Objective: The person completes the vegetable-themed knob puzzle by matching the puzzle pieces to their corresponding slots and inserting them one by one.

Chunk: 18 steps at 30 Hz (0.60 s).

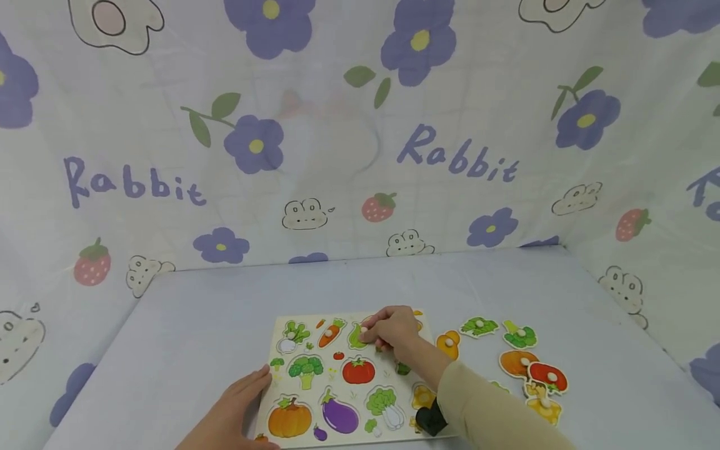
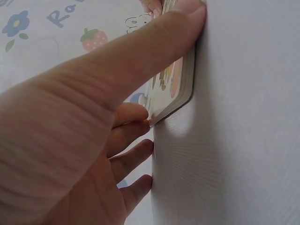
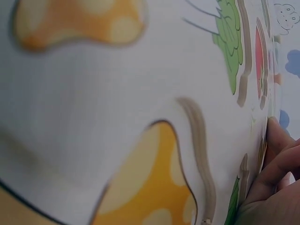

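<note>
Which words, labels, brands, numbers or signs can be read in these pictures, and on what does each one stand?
"Rabbit": on the patterned cloth, left of centre, head view.
"Rabbit": same cloth, right of centre, head view.
"R": same cloth, head view's right edge; the rest is cut off.
"Ra": cloth, left wrist view; the rest is cut off.
No lettering visible on the puzzle board or loose pieces.

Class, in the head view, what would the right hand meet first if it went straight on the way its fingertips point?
Past the green piece it pinches, the right hand would probably meet the carrot piece first, though its height above the board is hard to judge.
</note>
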Each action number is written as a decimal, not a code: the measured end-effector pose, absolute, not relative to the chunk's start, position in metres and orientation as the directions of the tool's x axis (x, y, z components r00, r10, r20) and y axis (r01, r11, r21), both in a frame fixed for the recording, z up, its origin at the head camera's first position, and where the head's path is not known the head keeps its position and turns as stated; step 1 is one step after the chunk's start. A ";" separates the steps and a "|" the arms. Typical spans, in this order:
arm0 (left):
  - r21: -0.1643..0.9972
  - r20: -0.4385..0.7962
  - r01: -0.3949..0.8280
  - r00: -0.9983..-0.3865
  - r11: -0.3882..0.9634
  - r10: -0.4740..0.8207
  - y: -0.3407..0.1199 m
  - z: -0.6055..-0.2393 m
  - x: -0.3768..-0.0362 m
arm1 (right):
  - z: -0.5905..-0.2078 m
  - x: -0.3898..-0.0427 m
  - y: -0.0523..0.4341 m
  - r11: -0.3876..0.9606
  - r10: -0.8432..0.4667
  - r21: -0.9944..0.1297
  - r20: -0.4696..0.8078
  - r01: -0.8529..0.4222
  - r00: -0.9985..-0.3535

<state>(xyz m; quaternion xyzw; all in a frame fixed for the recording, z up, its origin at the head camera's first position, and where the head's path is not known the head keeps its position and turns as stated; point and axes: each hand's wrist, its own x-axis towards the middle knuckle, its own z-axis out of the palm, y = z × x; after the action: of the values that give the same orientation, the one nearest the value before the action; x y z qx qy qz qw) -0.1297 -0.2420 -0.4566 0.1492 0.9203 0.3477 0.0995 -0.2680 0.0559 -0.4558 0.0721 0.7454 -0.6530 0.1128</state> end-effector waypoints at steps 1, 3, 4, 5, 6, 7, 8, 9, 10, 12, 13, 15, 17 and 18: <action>0.664 -0.074 0.213 -0.935 0.717 0.347 -0.243 -0.457 -0.130 | -0.456 -0.268 0.055 0.139 -0.036 -0.956 -0.265 0.257 -0.964; 0.654 -0.065 0.225 -0.934 0.722 0.351 -0.245 -0.457 -0.130 | -0.456 -0.269 0.053 0.144 -0.030 -0.955 -0.266 0.259 -0.963; 0.649 -0.061 0.231 -0.934 0.725 0.353 -0.245 -0.457 -0.130 | -0.456 -0.269 0.053 0.146 -0.027 -0.955 -0.265 0.259 -0.964; 0.644 -0.060 0.235 -0.933 0.728 0.354 -0.245 -0.458 -0.130 | -0.457 -0.269 0.053 0.148 -0.025 -0.955 -0.263 0.257 -0.964; 0.641 -0.057 0.238 -0.933 0.730 0.355 -0.244 -0.458 -0.130 | -0.458 -0.269 0.053 0.147 -0.024 -0.955 -0.263 0.257 -0.964; 0.637 -0.054 0.242 -0.933 0.732 0.355 -0.244 -0.458 -0.130 | -0.459 -0.269 0.053 0.147 -0.023 -0.955 -0.263 0.257 -0.965; 0.636 -0.053 0.243 -0.933 0.732 0.356 -0.244 -0.458 -0.130 | -0.460 -0.269 0.053 0.144 -0.025 -0.957 -0.259 0.253 -0.965; 0.635 -0.053 0.245 -0.933 0.733 0.357 -0.244 -0.458 -0.130 | -0.460 -0.269 0.053 0.141 -0.026 -0.958 -0.256 0.250 -0.966; 0.634 -0.051 0.247 -0.932 0.733 0.358 -0.244 -0.458 -0.130 | -0.461 -0.269 0.054 0.139 -0.027 -0.959 -0.252 0.246 -0.967; 0.632 -0.048 0.251 -0.931 0.733 0.361 -0.244 -0.458 -0.130 | -0.461 -0.268 0.054 0.137 -0.028 -0.961 -0.246 0.240 -0.969; 0.632 -0.048 0.253 -0.931 0.732 0.363 -0.244 -0.458 -0.130 | -0.462 -0.268 0.054 0.137 -0.029 -0.962 -0.240 0.234 -0.970; 0.639 -0.057 0.243 -0.932 0.730 0.359 -0.243 -0.458 -0.130 | -0.462 -0.268 0.054 0.138 -0.025 -0.963 -0.239 0.233 -0.971; 0.645 -0.068 0.230 -0.933 0.729 0.354 -0.243 -0.458 -0.130 | -0.462 -0.268 0.054 0.143 -0.017 -0.962 -0.237 0.232 -0.971; 0.648 -0.075 0.222 -0.933 0.729 0.351 -0.242 -0.458 -0.130 | -0.462 -0.268 0.053 0.146 -0.013 -0.961 -0.239 0.234 -0.971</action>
<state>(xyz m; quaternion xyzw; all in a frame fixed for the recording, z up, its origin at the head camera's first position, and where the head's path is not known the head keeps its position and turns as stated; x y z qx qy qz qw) -0.1296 -0.2424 -0.4579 0.1549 0.9248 0.3340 0.0963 -0.2684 0.0535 -0.4620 0.0738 0.7510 -0.6492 0.0952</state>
